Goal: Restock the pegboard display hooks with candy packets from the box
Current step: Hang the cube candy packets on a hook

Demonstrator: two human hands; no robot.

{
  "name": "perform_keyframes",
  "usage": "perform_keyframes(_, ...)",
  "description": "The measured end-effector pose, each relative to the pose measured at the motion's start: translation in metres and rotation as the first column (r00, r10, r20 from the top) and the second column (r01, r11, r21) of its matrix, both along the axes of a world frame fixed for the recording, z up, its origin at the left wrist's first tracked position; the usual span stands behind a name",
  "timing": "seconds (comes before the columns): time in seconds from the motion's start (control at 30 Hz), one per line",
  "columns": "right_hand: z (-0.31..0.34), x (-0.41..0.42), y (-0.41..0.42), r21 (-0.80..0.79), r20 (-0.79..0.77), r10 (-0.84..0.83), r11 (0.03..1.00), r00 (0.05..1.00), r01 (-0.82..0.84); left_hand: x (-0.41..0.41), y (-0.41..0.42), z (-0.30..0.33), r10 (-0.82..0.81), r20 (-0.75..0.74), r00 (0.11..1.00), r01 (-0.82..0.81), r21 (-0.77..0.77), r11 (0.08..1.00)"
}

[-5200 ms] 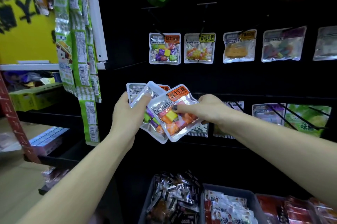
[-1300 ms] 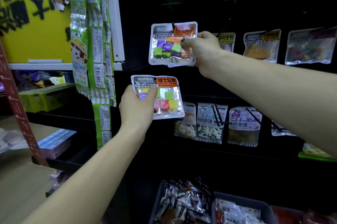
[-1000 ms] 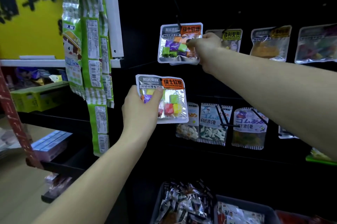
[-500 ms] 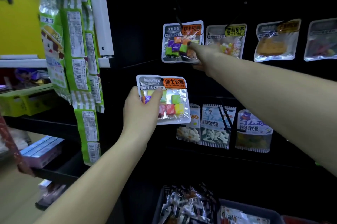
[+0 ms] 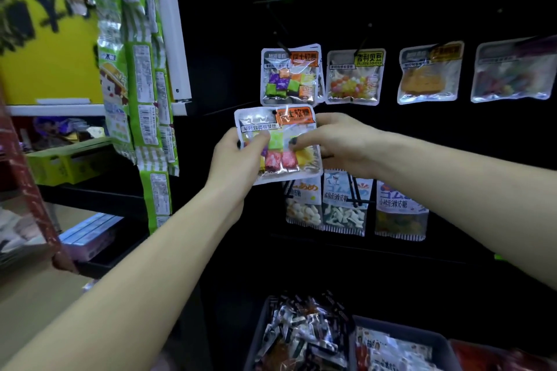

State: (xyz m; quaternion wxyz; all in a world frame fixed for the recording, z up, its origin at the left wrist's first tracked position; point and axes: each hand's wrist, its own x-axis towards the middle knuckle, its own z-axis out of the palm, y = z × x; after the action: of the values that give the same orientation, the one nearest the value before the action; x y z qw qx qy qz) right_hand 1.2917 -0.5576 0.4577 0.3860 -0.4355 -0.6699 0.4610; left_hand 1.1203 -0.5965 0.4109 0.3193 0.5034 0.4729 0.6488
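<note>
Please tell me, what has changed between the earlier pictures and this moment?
The right hand let go of the packet on the hook, which now hangs on its own, came down and took hold of the held packet. The left hand raised that packet slightly and still grips it. The neighbouring hung packets stayed in place.

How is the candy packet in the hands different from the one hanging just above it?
The held packet is gripped by the left hand and right hand; the hanging packet hangs on a hook, untouched. The held packet tilts; the hanging packet sits straighter. Both have orange labels and colourful square candies.
</note>
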Motion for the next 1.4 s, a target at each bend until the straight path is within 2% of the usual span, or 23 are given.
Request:
perform_keyframes(0.23, 0.025, -0.005, 0.008, 0.234, -0.146, -0.143, 0.956, 0.979, 0.174, 0.005, 0.001, 0.033, 0.068, -0.088, 0.994, -0.059, 0.095, 0.994)
perform_keyframes(0.33, 0.04, -0.014, 0.011, 0.264, -0.208, -0.137, 0.946, 0.969, 0.19, 0.006, 0.003, 0.058, 0.114, -0.156, 0.981, -0.087, 0.167, 0.982)
perform_keyframes(0.43, 0.054, -0.022, 0.017, 0.287, -0.239, -0.138, 0.935, 0.961, 0.206, 0.004, 0.01, 0.074, 0.113, -0.168, 0.979, -0.086, 0.161, 0.983)
perform_keyframes(0.93, 0.069, -0.033, 0.037, 0.286, -0.303, -0.223, 0.906, 0.927, 0.311, 0.003, 0.031, 0.097, 0.138, -0.158, 0.978, -0.115, 0.144, 0.983)
perform_keyframes(1.4, 0.077, -0.038, 0.034, 0.292, -0.319, -0.185, 0.914, 0.929, 0.283, -0.004, 0.035, 0.098, 0.167, -0.19, 0.967, -0.133, 0.181, 0.974)
